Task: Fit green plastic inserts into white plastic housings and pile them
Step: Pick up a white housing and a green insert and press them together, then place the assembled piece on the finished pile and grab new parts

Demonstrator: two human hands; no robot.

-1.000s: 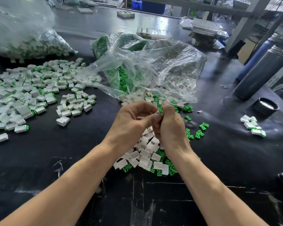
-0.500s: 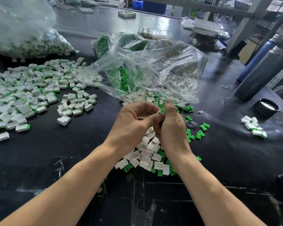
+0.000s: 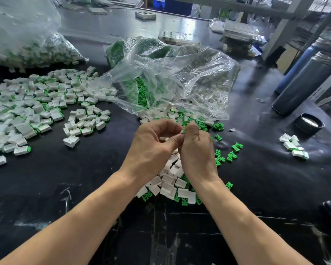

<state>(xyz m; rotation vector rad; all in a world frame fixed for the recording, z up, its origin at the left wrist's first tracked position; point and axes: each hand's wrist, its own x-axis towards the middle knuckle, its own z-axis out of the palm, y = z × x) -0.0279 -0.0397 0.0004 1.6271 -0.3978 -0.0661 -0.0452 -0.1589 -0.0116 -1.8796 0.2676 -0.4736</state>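
Both hands meet just above the loose stock of parts on the black table [image 3: 46, 178], raised toward the camera, probably so the person can see the small pieces line up. The left hand [image 3: 151, 148] curls its fingers and thumb around a white housing [image 3: 182, 131], of which only a sliver shows, while the right hand [image 3: 196, 148] pinches against the same spot, where a speck of a green insert [image 3: 183, 130] peeks out; how far it is seated cannot be told. Unfitted white housings [image 3: 170, 180] and green inserts [image 3: 231, 155] lie directly under and beside the wrists, within easy reach. The open clear bag [image 3: 180, 81] spills more of both just beyond. Finished pieces form a broad pile [image 3: 27, 108] well to the left, apart from the raw parts, likely so the two do not mix.
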